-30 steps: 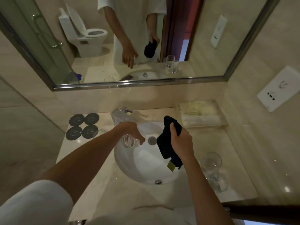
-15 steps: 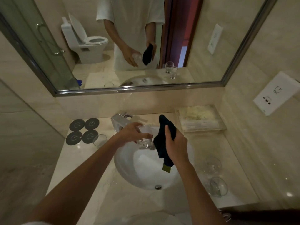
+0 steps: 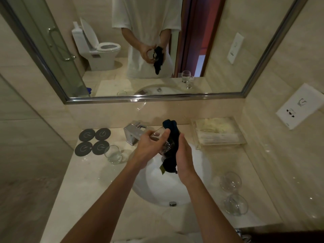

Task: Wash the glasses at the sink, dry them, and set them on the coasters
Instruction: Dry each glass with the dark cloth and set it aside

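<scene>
Right now both my forearms reach up from six o'clock over the white sink [image 3: 198,174], and they cover much of its bowl; only the overflow hole at its near rim shows plainly. At four o'clock two stemmed glasses [image 3: 235,204] stand close together on the marble counter [image 3: 84,186], well apart from my hands. At nine o'clock a tumbler [image 3: 113,154] stands on the counter just beside the four dark coasters [image 3: 93,141], not on any of them.

At the centre my left hand [image 3: 149,148] curls round the glass [image 3: 157,135] I am drying, thumb across its side, tilted over the basin. My right hand [image 3: 184,155] grips the dark cloth [image 3: 171,155] and presses it against the glass. Cloth and fingers hide most of that glass, so I cannot tell its shape or whether the cloth goes inside.

Beyond, at eleven o'clock, the chrome tap [image 3: 133,134] is partly behind my left hand. At one o'clock sits a clear tray [image 3: 219,134] of pale packets, too blurred to read. Farthest, at twelve, the mirror [image 3: 157,50] shows my hands again.
</scene>
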The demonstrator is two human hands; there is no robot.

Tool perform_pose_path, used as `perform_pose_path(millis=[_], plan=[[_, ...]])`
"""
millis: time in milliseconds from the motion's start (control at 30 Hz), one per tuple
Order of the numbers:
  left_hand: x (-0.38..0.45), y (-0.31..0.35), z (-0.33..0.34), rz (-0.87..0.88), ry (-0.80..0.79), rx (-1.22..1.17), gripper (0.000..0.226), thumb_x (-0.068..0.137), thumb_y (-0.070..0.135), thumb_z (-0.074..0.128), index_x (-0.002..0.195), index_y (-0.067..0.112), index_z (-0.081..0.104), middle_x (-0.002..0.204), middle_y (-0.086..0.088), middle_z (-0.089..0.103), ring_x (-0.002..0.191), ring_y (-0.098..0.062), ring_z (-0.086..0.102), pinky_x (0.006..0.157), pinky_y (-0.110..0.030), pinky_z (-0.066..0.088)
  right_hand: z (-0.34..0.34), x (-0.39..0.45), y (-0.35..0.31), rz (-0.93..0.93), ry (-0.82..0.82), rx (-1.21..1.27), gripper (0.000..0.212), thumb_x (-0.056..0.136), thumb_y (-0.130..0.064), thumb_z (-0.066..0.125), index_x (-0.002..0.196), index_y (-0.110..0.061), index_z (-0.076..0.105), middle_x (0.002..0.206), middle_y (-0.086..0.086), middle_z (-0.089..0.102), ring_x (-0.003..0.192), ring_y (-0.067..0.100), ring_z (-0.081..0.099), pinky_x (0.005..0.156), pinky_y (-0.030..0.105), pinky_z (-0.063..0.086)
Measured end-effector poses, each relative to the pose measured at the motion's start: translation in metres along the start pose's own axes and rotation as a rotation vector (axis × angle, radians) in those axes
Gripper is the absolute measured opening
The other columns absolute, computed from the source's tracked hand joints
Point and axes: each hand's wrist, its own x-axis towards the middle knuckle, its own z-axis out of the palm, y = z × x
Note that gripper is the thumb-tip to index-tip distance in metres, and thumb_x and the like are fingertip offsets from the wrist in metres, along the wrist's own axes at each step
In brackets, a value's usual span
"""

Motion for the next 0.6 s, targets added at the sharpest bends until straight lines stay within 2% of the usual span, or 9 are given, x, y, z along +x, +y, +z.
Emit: perform_pose_path(millis=[67, 133, 267, 333, 400, 467, 533, 600], plan=[[-0.005, 0.003, -0.003, 0.007, 0.007, -0.013, 0.082, 0.060, 0.079, 0.066, 0.111, 0.015, 0.060, 0.100, -0.006, 0.072, 0.083, -0.017, 0.073, 0.080, -0.036, 0.061, 0.001, 0.001, 0.000, -0.005, 0.031, 0.051, 0.036, 0.107, -0.039, 0.039, 0.130, -0.028, 0.064, 0.121, 0.005, 0.072, 0.113, 0.023, 0.067, 0.097, 0.044, 0.054], [-0.007, 0.006, -0.006, 0.008, 0.012, -0.009, 0.083, 0.053, 0.079, 0.068, 0.105, 0.014, 0.060, 0.098, -0.008, 0.071, 0.083, -0.019, 0.073, 0.078, -0.036, 0.061, 0.000, 0.001, -0.001, 0.015, 0.013, 0.177, 0.032, 0.106, -0.025, 0.043, 0.127, -0.024, 0.066, 0.118, 0.005, 0.073, 0.112, 0.023, 0.068, 0.095, 0.042, 0.055], [-0.013, 0.006, -0.004, -0.017, 0.087, -0.071, 0.083, 0.051, 0.080, 0.070, 0.097, 0.012, 0.063, 0.092, -0.009, 0.073, 0.081, -0.021, 0.074, 0.075, -0.040, 0.062, 0.000, -0.005, -0.002, 0.003, -0.027, 0.291, 0.029, 0.101, -0.012, 0.046, 0.121, -0.014, 0.066, 0.109, 0.010, 0.074, 0.100, 0.024, 0.070, 0.078, 0.037, 0.057], [-0.018, 0.005, 0.000, -0.053, 0.144, -0.178, 0.087, 0.051, 0.082, 0.073, 0.098, 0.009, 0.066, 0.090, -0.012, 0.074, 0.078, -0.023, 0.074, 0.073, -0.045, 0.062, 0.001, -0.006, -0.002, -0.023, -0.016, 0.259, 0.024, 0.098, -0.009, 0.049, 0.113, -0.013, 0.068, 0.103, 0.012, 0.072, 0.094, 0.025, 0.067, 0.078, 0.039, 0.054], [-0.021, 0.004, 0.002, -0.090, 0.176, -0.251, 0.090, 0.051, 0.083, 0.073, 0.100, 0.008, 0.067, 0.090, -0.013, 0.074, 0.078, -0.022, 0.074, 0.074, -0.044, 0.062, 0.003, -0.008, -0.003, -0.053, 0.004, 0.223, 0.020, 0.097, -0.008, 0.052, 0.099, -0.016, 0.070, 0.096, 0.011, 0.069, 0.090, 0.024, 0.064, 0.077, 0.039, 0.050], [-0.023, 0.005, 0.003, -0.113, 0.233, -0.266, 0.083, 0.052, 0.082, 0.072, 0.097, 0.013, 0.065, 0.090, -0.008, 0.072, 0.081, -0.020, 0.072, 0.079, -0.042, 0.061, 0.005, -0.008, -0.002, -0.071, 0.028, 0.206, 0.018, 0.098, -0.016, 0.056, 0.086, -0.017, 0.069, 0.087, 0.007, 0.066, 0.085, 0.021, 0.061, 0.074, 0.035, 0.048], [-0.027, 0.007, 0.002, -0.113, 0.283, -0.262, 0.088, 0.046, 0.087, 0.069, 0.098, 0.017, 0.062, 0.094, -0.004, 0.071, 0.088, -0.020, 0.071, 0.084, -0.044, 0.060, 0.007, -0.009, -0.003, -0.085, 0.048, 0.192, 0.028, 0.099, -0.032, 0.059, 0.077, -0.017, 0.066, 0.079, 0.003, 0.063, 0.080, 0.020, 0.058, 0.073, 0.034, 0.047], [-0.031, 0.010, 0.001, -0.099, 0.289, -0.266, 0.101, 0.039, 0.093, 0.065, 0.105, 0.016, 0.061, 0.099, -0.003, 0.070, 0.093, -0.019, 0.070, 0.087, -0.045, 0.059, 0.007, -0.010, -0.006, -0.080, 0.064, 0.179, 0.036, 0.098, -0.042, 0.057, 0.072, -0.019, 0.068, 0.075, 0.001, 0.063, 0.077, 0.018, 0.059, 0.072, 0.033, 0.049]])
